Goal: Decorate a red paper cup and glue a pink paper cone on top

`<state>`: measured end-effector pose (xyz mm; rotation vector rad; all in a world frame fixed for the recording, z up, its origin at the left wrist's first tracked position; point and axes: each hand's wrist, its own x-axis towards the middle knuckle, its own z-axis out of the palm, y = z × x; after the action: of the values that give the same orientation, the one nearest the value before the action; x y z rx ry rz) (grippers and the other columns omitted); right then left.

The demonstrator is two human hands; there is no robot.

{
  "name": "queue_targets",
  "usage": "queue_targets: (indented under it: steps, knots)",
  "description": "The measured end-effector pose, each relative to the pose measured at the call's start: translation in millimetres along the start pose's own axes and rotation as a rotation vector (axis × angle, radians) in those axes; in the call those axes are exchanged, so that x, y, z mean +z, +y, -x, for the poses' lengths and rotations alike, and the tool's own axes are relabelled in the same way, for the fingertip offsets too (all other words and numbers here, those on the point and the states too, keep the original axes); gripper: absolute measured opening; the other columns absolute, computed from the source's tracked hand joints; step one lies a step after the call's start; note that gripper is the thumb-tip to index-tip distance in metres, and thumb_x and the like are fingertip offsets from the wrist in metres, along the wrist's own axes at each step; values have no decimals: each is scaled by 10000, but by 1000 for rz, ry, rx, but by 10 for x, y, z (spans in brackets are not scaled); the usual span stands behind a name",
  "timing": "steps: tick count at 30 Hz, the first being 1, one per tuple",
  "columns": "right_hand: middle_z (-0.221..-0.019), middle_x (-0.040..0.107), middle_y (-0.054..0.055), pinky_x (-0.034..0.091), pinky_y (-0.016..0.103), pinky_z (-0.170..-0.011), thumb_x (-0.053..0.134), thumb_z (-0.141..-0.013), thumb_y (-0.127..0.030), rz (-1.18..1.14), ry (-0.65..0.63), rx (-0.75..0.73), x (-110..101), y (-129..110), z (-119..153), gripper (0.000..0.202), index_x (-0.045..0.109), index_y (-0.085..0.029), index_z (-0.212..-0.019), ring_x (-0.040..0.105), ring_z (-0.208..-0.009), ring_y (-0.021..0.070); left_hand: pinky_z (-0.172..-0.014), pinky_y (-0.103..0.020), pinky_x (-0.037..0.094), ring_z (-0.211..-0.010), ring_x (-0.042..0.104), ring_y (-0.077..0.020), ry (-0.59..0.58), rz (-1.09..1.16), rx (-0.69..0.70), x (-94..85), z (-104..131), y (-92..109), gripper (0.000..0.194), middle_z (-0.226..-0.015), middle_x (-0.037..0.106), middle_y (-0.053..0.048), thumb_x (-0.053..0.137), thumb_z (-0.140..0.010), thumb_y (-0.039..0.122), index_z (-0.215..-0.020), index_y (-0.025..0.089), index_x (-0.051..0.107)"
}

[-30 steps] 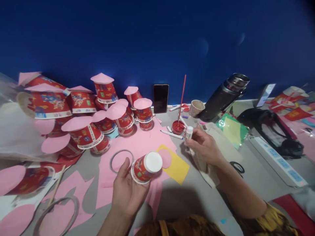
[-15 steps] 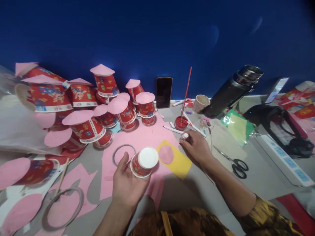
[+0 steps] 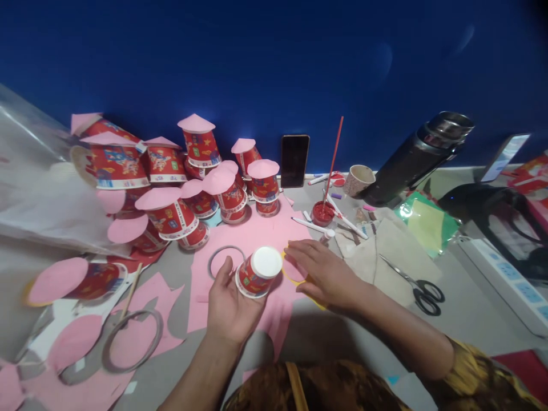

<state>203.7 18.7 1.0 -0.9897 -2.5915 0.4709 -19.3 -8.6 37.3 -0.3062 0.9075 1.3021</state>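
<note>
On my left hand (image 3: 235,308) rests a red patterned paper cup (image 3: 252,277), its fingers curled round the side and a white disc (image 3: 266,262) on top. My right hand (image 3: 323,277) is spread palm down over a yellow sheet, most of which it covers. Beside its fingertips shows a pink paper circle (image 3: 293,269). Just beyond that hand stands a small white-capped item (image 3: 327,235). A large pink sheet (image 3: 274,228) lies under the cup, with a grey ring (image 3: 226,249) on it.
Red cups with pink paper cones (image 3: 171,211) crowd the left. A red pot (image 3: 322,213) with a stick, markers, a paper cup (image 3: 359,180) and a black flask (image 3: 411,162) stand at the back right. Scissors (image 3: 413,279) lie right, a phone (image 3: 295,160) leans on the wall.
My right hand has let go of the small white-capped item and moved left onto the yellow sheet. The scene has shifted rightward in view, and my left hand still holds the cup.
</note>
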Motion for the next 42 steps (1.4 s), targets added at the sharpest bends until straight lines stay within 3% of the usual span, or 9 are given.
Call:
queue_targets:
  steps: [5, 10, 14, 18, 24, 29, 32, 36, 42]
  knots:
    - [-1446, 624, 201, 428, 562, -1177, 758, -927, -352, -50, -30, 27, 79, 115, -66, 592, 570, -123, -1439, 528, -1364, 352, -757, -386, 656, -716, 789, -238, -24, 13, -7, -1, 17, 18, 417, -792, 810, -136, 423, -1080, 306, -906, 76, 724]
    - [-1384, 678, 167, 471, 555, -1122, 718, -903, -277, -249, 137, 221, 84, 66, -82, 506, 625, -175, -1389, 614, -1271, 330, -759, -395, 659, -739, 796, -254, -30, 21, -19, -27, 12, 7, 371, -816, 814, -158, 457, -1064, 272, -929, 60, 729]
    - [-1305, 726, 138, 536, 506, -1023, 780, -847, -405, -873, 248, 508, 35, 13, -95, 529, 667, -220, -1329, 682, -1184, 315, -743, -401, 663, -759, 802, -264, -15, 22, -22, -39, 9, -23, 295, -855, 821, -166, 504, -1041, 245, -1008, 57, 729]
    - [-1235, 758, 152, 584, 406, -917, 875, -778, -505, -1611, 291, 571, 22, -23, -95, 600, 700, -199, -1263, 739, -1036, 260, -867, -496, 652, -909, 811, -321, -109, -6, -87, -36, 10, -73, 433, -1032, 812, -238, 479, -1051, 265, -1356, -10, 615]
    - [-1247, 769, 136, 569, 383, -986, 774, -897, -482, -2009, 271, 574, 44, -35, -108, 441, 713, -199, -1230, 725, -1135, 233, -1020, -582, 582, -1053, 784, -378, -176, -37, -75, -58, -4, -84, 588, -1178, 762, -299, 450, -1063, 295, -1538, -50, 428]
    - [-1347, 729, 133, 542, 425, -1056, 692, -927, -588, -2097, 276, 541, 0, -55, -123, 510, 689, -206, -1264, 701, -1213, 254, -1031, -598, 574, -1104, 765, -387, -204, -67, -25, -83, -17, -80, 505, -1221, 754, -284, 475, -1036, 227, -1481, 0, 546]
    - [-1332, 736, 138, 540, 435, -1065, 734, -911, -548, -2088, 331, 569, 23, -50, -122, 493, 694, -190, -1248, 701, -1212, 261, -1014, -500, 606, -1066, 782, -341, -211, -103, -21, -84, 4, -56, 421, -1176, 791, -219, 569, -960, 123, -1361, 60, 682]
    - [-1117, 803, 148, 610, 369, -883, 805, -884, -378, -1957, 413, 686, 131, -7, -106, 352, 735, -141, -1134, 771, -964, 228, -937, -389, 642, -966, 797, -308, -187, -284, 46, -92, 56, 10, 340, -1027, 829, -145, 769, -784, 28, -1114, 103, 805]
    - [-929, 807, 156, 607, 318, -719, 822, -858, -459, -1823, 413, 711, 208, 25, -75, 396, 764, -97, -1008, 751, -744, 197, -743, -293, 658, -832, 794, -274, -134, -395, 87, -59, 70, 6, 175, -840, 815, -111, 877, -668, 37, -806, 106, 794]
